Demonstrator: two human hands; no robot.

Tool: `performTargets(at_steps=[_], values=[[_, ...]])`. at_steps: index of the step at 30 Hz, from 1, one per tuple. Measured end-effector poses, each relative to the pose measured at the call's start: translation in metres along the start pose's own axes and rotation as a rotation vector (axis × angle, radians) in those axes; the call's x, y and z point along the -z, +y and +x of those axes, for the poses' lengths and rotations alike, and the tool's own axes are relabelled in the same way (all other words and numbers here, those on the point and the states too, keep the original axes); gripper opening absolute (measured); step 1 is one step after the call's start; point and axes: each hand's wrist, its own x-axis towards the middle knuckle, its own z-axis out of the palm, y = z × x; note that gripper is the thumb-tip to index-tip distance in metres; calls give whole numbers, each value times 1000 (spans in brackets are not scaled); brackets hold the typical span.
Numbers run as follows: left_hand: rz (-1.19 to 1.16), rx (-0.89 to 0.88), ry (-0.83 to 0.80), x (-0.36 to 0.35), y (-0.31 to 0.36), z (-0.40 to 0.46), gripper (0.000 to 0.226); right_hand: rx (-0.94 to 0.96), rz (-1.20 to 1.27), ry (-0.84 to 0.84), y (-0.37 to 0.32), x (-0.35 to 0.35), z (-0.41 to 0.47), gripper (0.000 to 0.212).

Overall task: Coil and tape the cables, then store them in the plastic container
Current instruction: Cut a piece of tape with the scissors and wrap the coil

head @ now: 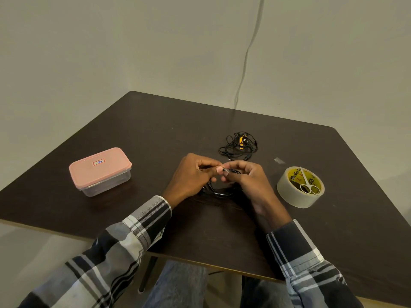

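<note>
Presently: left hand (191,174) and right hand (246,176) pinch black cable coil (219,192), taping underway; tangled cable (239,144) beyond grip untouched; container (100,172) left of grip, lidded.

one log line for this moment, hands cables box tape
both hands: left hand and right hand pinch black cable coil | second cable bundle loose | container lidded | scissors on tape roll

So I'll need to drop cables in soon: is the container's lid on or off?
On: the pink lid sits flat over the clear container.
</note>
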Motion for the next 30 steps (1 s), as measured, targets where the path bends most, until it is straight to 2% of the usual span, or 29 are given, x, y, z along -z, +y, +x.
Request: performTargets(at_steps=[5,11,19,25,30], values=[[-2,9,17,0,-2,2,10,-13,49,16,1,7,-2,27],[0,19,17,-3,-3,3,10,61,33,64,-3,9,-8,35],[-50,29,47,-6,0,1,9,209,-11,88,1,13,-7,21],[-94,26,71,-9,0,1,9,296,-145,121,7,15,-6,10],[-186,59,101,-10,3,-1,35,319,-171,148,9,15,-4,5]])
